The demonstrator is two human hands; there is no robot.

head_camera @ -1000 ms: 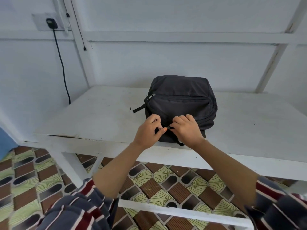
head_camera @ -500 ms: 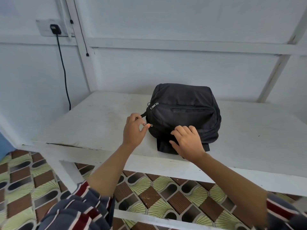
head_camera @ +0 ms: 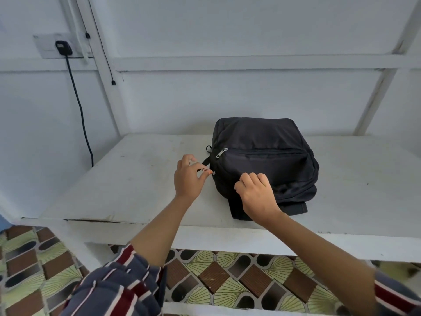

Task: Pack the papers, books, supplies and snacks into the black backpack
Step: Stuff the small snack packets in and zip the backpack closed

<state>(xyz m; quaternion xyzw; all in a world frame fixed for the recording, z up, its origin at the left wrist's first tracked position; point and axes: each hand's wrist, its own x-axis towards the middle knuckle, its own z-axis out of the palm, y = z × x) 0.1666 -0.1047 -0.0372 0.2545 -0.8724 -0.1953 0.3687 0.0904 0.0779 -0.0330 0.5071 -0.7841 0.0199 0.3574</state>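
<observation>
Head view: the black backpack (head_camera: 262, 142) lies on the white table (head_camera: 127, 179), close to its near edge. The left hand (head_camera: 188, 179), reaching forward, pinches a zipper pull (head_camera: 205, 169) at the bag's left side between thumb and forefinger. The right hand (head_camera: 257, 197) curls its fingers into the front fabric.

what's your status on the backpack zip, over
Left grip pinches zip pull, left side of backpack. Right grip clutches its front fabric. Backpack lies on table, nothing blocking the zip.
</observation>
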